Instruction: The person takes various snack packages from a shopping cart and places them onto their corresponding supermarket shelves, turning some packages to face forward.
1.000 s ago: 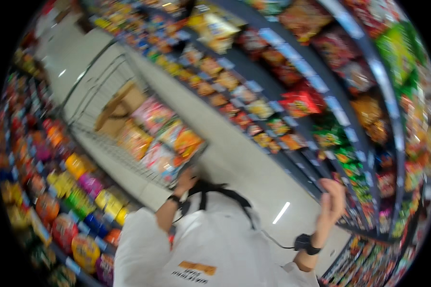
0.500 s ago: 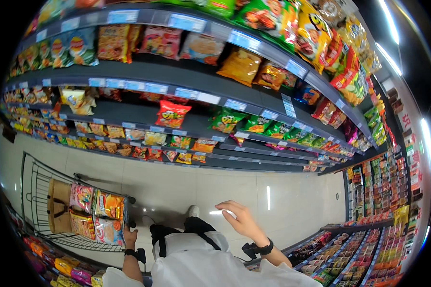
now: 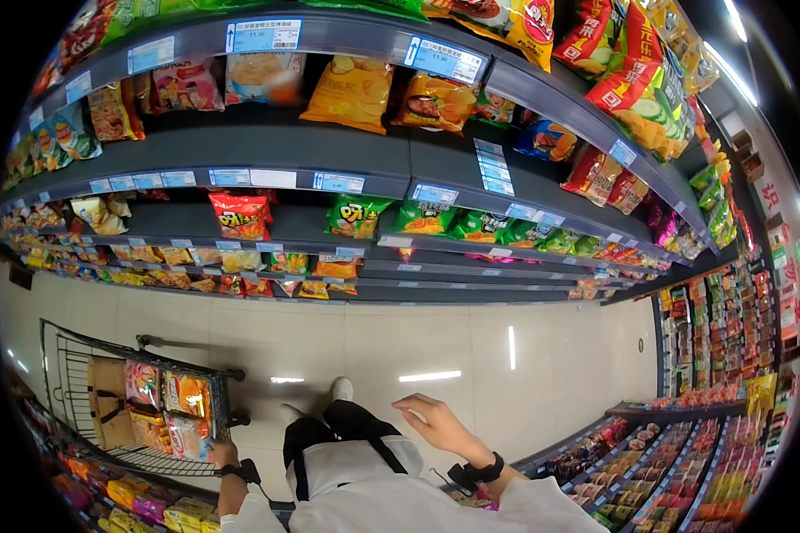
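My left hand [image 3: 225,453] is closed round the near end of a black wire shopping cart [image 3: 68,351], by its handle. In the cart lie a pink snack bag [image 3: 142,383], an orange snack bag [image 3: 187,394], a red and yellow snack bag [image 3: 150,431] and a pale blue and pink snack bag [image 3: 189,439]. Beside them is a brown bag or box [image 3: 107,366] with dark straps. My right hand [image 3: 437,425] hangs over the floor in front of my body, fingers stretched and holding nothing.
A long grey shelf [image 3: 329,151] of snack bags runs across the front, with a red bag [image 3: 241,216] and a yellow chip bag [image 3: 348,92] on it. More snack racks [image 3: 649,471] stand close at the right and behind. Pale tiles [image 3: 471,346] cover the aisle.
The shelf goods have shifted left in view and look larger; I have moved to the right along the aisle. The cart stays at my left hand. My right hand remains raised and bare.
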`<state>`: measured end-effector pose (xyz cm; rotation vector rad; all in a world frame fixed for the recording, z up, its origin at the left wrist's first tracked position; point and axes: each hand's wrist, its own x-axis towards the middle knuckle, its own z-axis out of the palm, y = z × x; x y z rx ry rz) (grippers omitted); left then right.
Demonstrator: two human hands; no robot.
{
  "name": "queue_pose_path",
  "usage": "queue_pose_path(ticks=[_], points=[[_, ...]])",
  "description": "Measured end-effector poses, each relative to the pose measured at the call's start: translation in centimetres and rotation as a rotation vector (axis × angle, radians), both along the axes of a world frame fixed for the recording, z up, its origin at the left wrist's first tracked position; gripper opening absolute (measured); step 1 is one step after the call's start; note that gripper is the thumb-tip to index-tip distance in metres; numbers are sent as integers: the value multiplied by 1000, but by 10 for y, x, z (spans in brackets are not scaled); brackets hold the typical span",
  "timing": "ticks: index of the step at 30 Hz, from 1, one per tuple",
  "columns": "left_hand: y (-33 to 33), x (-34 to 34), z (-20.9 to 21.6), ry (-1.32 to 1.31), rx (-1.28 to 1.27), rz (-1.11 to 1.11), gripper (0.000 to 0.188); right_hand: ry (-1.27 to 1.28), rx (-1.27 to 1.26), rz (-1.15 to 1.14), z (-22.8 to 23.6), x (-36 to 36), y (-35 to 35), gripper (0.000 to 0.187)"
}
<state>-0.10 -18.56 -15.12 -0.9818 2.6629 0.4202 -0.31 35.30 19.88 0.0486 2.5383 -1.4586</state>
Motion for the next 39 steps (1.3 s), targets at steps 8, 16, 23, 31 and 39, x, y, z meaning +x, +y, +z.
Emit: queue_pose_path(ticks=[8,16,23,31,39], points=[[19,41,-5,-22,125,38,24,45,30,43,-1,3,8,24],[14,57,-9,-2,326,68,54,-5,100,143,7,26,-11,24],[20,71,-22,90,485,167,70,46,170,113,20,67,-5,23],[44,74,-19,-101,485,184,116,92,163,34,21,71,33,23],[165,45,10,170,592,-193,14,97,69,-38,3,43,115,23]])
